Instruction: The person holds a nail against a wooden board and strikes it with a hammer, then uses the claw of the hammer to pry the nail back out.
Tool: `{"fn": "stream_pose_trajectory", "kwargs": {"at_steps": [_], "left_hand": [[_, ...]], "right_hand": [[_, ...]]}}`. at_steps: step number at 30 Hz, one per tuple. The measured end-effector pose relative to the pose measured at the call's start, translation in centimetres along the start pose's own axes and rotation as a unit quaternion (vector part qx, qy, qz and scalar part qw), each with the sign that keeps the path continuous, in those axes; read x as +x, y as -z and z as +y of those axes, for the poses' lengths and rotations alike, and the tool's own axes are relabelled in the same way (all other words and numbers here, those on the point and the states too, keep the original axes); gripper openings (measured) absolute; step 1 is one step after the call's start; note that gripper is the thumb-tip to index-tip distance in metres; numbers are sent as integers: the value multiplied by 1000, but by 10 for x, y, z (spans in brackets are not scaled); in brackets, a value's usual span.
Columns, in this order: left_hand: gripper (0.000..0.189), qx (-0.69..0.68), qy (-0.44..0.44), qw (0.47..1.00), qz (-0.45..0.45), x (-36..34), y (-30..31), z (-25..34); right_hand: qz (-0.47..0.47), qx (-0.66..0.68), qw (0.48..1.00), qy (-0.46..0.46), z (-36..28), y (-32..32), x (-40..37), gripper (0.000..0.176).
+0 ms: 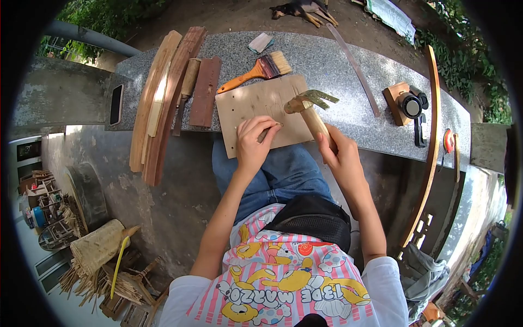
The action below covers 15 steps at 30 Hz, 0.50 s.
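A thin plywood board (289, 92) with a few small dark holes near its left edge lies across my lap and the slab's front edge. My left hand (255, 143) rests on the board with thumb and fingers pinched together. Whatever is between those fingertips is too small to make out. In my right hand (342, 155) is the wooden handle of a claw hammer (310, 103), gripped below the head. The hammer head is over the board's right part, to the right of my left fingertips, with its claw pointing right.
On the stone table (327, 65) are a paintbrush (256, 72), a chisel (187, 87), wooden strips (163, 98), a phone (116, 103), a clear ruler (357, 71), a block plane (404, 103) and a tape measure (448, 140). A long curved strip (433, 125) overhangs the right side. A dog (302, 10) lies beyond.
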<state>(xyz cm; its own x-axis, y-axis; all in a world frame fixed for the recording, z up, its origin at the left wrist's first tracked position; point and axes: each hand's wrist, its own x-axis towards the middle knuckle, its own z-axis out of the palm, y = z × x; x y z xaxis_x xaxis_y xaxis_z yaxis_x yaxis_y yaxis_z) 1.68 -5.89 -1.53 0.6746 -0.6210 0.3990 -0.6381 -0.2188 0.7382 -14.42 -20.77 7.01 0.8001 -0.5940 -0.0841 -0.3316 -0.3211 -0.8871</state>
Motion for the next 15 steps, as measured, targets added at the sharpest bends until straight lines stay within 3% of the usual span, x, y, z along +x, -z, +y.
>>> {"fn": "stream_pose_trajectory", "kwargs": {"at_steps": [15], "left_hand": [[11, 6, 2, 1000, -7, 0, 0, 0]], "right_hand": [[5, 6, 1000, -25, 11, -1, -5, 27]]}}
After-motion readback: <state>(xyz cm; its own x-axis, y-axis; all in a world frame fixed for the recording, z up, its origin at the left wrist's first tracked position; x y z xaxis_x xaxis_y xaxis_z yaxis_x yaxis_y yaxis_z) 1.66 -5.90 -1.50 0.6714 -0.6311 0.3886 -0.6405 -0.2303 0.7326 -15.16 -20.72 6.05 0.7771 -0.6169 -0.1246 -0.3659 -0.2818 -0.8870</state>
